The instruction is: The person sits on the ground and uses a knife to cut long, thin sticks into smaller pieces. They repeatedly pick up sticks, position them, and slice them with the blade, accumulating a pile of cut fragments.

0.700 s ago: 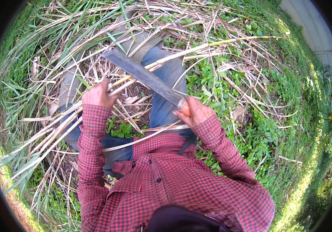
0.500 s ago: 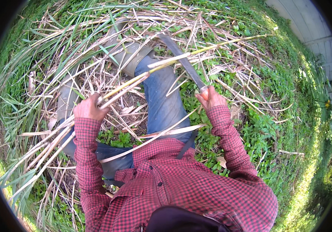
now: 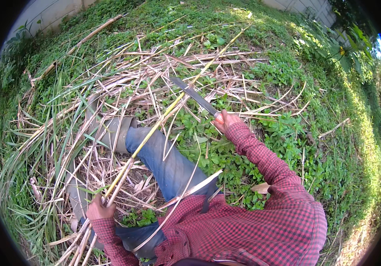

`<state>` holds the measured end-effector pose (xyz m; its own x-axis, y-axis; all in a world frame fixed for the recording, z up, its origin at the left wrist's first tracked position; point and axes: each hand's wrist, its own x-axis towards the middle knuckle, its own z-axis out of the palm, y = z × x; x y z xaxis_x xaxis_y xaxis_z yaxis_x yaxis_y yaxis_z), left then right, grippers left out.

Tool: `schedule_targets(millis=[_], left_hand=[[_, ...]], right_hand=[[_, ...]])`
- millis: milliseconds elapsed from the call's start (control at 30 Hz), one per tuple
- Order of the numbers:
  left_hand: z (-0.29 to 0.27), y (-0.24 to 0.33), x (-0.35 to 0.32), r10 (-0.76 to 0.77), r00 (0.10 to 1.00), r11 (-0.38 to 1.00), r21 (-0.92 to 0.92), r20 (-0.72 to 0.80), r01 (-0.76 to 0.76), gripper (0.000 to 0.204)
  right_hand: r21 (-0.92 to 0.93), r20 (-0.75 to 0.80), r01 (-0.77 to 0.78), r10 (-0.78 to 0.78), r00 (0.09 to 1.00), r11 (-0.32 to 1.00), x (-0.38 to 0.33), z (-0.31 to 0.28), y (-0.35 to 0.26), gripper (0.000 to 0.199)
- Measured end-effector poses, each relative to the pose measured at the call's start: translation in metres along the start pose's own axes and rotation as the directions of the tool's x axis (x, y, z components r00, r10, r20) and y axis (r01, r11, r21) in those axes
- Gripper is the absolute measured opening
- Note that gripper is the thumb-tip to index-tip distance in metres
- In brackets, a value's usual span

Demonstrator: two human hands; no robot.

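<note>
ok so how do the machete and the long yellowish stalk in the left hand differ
The machete is flat and mostly dark grey; the stalk is slim and yellow-green. The machete looks much shorter than the stalk. From the right hand, the machete slants up-left; from the left hand, the stalk slants up-right. Both are long and hand-held.

Machete handle point(image 3: 219, 117) seemingly orange
</note>
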<state>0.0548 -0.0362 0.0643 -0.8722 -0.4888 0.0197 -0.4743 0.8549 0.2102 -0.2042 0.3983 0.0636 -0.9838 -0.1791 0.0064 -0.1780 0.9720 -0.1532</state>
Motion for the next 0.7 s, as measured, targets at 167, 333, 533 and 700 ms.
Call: schedule_targets(millis=[167, 333, 533, 700], left_hand=[[0.016, 0.031, -0.003, 0.055, 0.998, 0.998, 0.023, -0.043, -0.054, 0.036], [0.004, -0.008, -0.03, -0.032, 0.998, 0.999, 0.028, -0.046, 0.034, 0.033], [0.026, -0.044, -0.085, 0.028, 0.984, 0.992, -0.115, -0.177, -0.049, 0.03], [0.04, -0.029, -0.117, -0.002, 0.988, 0.97, -0.242, -0.155, -0.036, 0.025]], right_hand=[[-0.039, 0.158, 0.301, -0.292, 0.943, 0.953, -0.031, -0.004, -0.029, 0.047], [0.022, 0.039, -0.284, 0.283, 0.958, 0.959, 0.012, 0.025, 0.023, 0.048], [0.91, 0.27, -0.356, 0.346, 0.899, 0.213, 0.025, 0.064, 0.012, 0.035], [0.952, 0.136, -0.073, 0.195, 0.971, -0.299, 0.02, 0.064, -0.072, 0.036]])
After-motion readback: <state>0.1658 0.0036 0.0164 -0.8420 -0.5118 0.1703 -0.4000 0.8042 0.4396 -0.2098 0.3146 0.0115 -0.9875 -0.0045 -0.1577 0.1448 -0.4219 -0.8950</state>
